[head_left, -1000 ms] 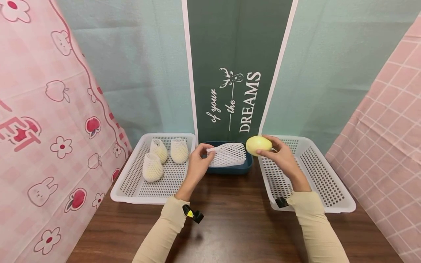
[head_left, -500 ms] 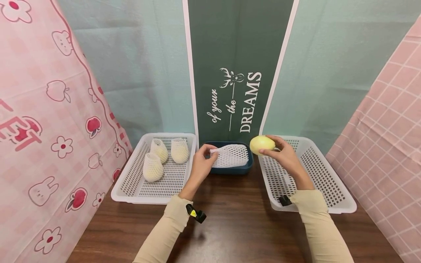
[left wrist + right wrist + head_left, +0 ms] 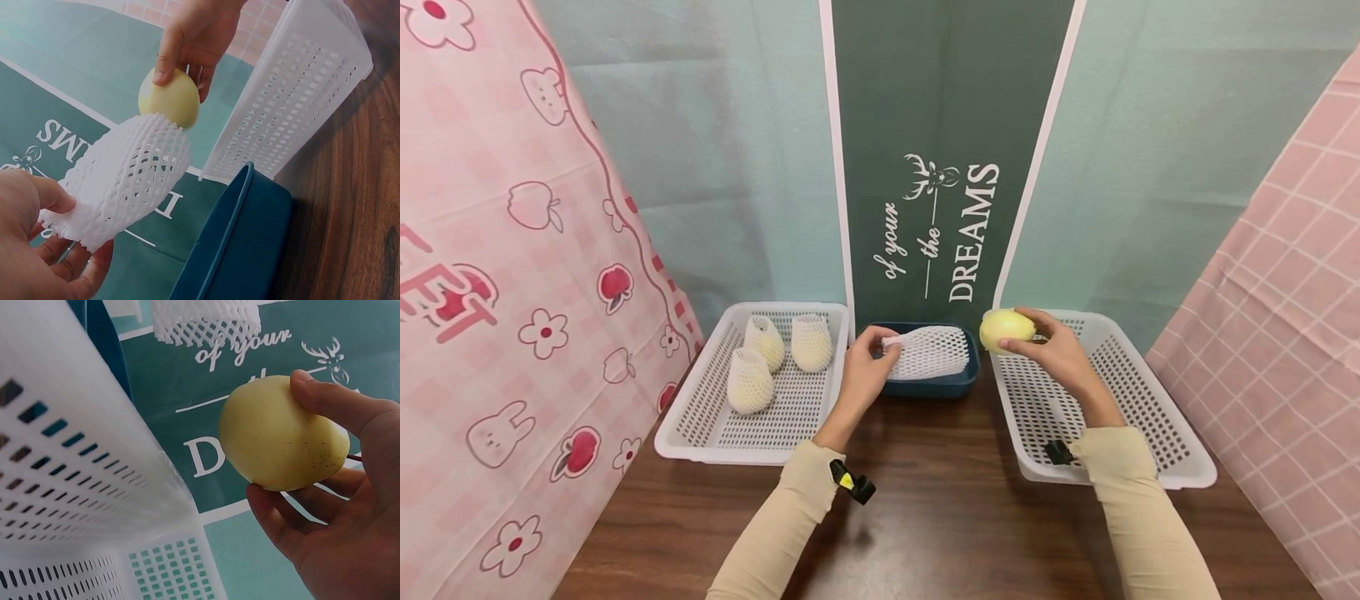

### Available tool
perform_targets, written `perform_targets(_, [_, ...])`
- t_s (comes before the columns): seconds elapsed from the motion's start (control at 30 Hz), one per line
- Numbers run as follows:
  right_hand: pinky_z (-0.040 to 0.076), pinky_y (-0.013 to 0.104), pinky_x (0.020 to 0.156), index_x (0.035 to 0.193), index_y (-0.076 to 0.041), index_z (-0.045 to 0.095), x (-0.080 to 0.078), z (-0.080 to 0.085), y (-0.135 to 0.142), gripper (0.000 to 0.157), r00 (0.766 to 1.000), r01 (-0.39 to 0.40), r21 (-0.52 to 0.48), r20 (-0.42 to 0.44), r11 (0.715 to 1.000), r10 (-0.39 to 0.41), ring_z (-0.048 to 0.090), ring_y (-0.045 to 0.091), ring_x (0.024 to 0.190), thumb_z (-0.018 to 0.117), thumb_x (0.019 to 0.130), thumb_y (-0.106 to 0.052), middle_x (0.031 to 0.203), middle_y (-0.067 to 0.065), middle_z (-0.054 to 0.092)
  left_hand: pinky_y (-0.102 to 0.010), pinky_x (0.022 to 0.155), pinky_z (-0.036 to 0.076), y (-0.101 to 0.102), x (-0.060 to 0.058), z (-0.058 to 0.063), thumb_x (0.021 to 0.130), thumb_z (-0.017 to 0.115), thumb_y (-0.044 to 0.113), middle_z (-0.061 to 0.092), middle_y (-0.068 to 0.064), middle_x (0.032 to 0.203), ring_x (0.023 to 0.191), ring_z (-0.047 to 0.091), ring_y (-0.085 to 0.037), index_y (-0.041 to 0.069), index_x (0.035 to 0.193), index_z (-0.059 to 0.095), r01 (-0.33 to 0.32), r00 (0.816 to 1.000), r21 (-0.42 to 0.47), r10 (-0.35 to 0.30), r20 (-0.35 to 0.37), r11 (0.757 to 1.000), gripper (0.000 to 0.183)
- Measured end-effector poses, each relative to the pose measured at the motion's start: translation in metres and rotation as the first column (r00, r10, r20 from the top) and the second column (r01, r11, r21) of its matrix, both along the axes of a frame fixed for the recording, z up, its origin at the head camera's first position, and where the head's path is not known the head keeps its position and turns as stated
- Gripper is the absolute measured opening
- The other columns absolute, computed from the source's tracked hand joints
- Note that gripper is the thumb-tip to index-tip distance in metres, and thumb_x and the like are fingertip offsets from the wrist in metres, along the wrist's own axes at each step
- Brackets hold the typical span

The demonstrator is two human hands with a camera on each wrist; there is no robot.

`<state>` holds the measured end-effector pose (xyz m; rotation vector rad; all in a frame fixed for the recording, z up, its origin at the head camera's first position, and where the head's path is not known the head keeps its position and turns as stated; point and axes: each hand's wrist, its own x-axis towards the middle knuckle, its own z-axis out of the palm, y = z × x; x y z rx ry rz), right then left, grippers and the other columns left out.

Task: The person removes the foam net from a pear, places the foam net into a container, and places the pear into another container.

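My left hand point(image 3: 867, 367) pinches one end of a white foam net sleeve point(image 3: 931, 352), thumb on top and fingers beneath. The sleeve's wide mouth points right, above a dark blue bin point(image 3: 940, 387). In my right hand point(image 3: 1060, 354) is a pale yellow pear point(image 3: 1006, 331), held between thumb and fingers over the left rim of the right basket. The right wrist view shows the pear's thin stem point(image 3: 355, 457) toward the palm and dark specks on its skin. A gap separates pear and sleeve in the head view; in the left wrist view the sleeve mouth point(image 3: 165, 140) overlaps the pear.
A white plastic basket point(image 3: 730, 450) on the left holds 3 fruits in foam net sleeves point(image 3: 751, 387). Another white basket point(image 3: 1180, 467) stands on the right. All stand on a dark wooden table point(image 3: 940, 500), with a green printed cloth point(image 3: 955, 100) hanging behind.
Both hands have shifted slightly to the right, carrying the sleeve and the pear along. The pear has moved a little farther from the sleeve's mouth. Both grips look the same.
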<state>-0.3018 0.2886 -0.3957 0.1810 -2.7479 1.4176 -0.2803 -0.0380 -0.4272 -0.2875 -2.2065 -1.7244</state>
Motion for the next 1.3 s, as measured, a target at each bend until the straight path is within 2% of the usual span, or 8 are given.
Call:
perform_targets(0.2, [0.05, 0.044, 0.099, 0.166, -0.01, 0.036, -0.003, -0.001, 0.004, 0.091, 1.0, -0.006, 0.043, 0.023, 0.999, 0.005, 0.053, 0.046, 0.14, 0.078, 0.095, -0.049, 0.161, 0.025, 0.046, -0.032, 0.084, 0.049, 0.003, -0.004, 0.0, 0.1, 0.071, 0.012, 0.073, -0.013, 0.109, 0.096, 0.063, -0.023, 0.008, 0.113, 0.073, -0.031, 0.999, -0.028, 0.031, 0.018, 0.999, 0.014])
perform_targets(0.4, [0.049, 0.049, 0.101, 0.166, -0.007, 0.035, -0.007, -0.003, 0.009, 0.092, 1.0, 0.011, 0.098, 0.023, 0.995, -0.013, 0.052, 0.044, 0.138, 0.077, 0.096, -0.05, 0.157, 0.028, 0.049, -0.03, 0.079, 0.048, 0.007, -0.008, 0.0, 0.099, 0.072, 0.012, 0.072, -0.014, 0.104, 0.091, 0.059, -0.021, 0.007, 0.112, 0.073, -0.034, 0.999, -0.026, 0.035, 0.03, 0.999, 0.014])
perform_targets(0.67, [0.043, 0.057, 0.108, 0.165, -0.003, 0.033, -0.012, -0.005, 0.015, 0.096, 0.998, 0.033, 0.099, 0.045, 0.995, -0.037, 0.048, 0.045, 0.139, 0.078, 0.095, -0.05, 0.157, 0.031, 0.046, -0.029, 0.075, 0.045, 0.012, -0.015, -0.001, 0.099, 0.071, 0.012, 0.065, -0.011, 0.096, 0.085, 0.054, -0.018, 0.007, 0.113, 0.074, -0.037, 0.997, -0.031, 0.039, 0.065, 0.999, 0.015])
perform_targets(0.9, [0.041, 0.061, 0.112, 0.165, -0.002, 0.033, -0.016, -0.011, 0.021, 0.094, 0.998, 0.029, 0.109, 0.05, 0.994, -0.034, 0.045, 0.046, 0.142, 0.078, 0.096, -0.048, 0.16, 0.03, 0.044, -0.028, 0.067, 0.042, 0.016, -0.024, -0.006, 0.099, 0.071, 0.014, 0.061, -0.006, 0.088, 0.076, 0.051, -0.016, 0.008, 0.113, 0.073, -0.041, 0.995, -0.042, 0.045, 0.086, 0.998, 0.015])
perform_targets(1.3, [0.041, 0.066, 0.112, 0.16, 0.001, 0.038, -0.026, -0.018, 0.032, 0.093, 0.998, 0.024, 0.18, 0.045, 0.983, -0.032, 0.046, 0.051, 0.142, 0.079, 0.094, -0.049, 0.157, 0.034, 0.046, -0.027, 0.063, 0.041, 0.026, -0.035, -0.007, 0.102, 0.068, 0.015, 0.061, -0.007, 0.088, 0.071, 0.049, -0.016, 0.008, 0.116, 0.072, -0.014, 0.995, -0.075, 0.022, 0.1, 0.997, 0.016])
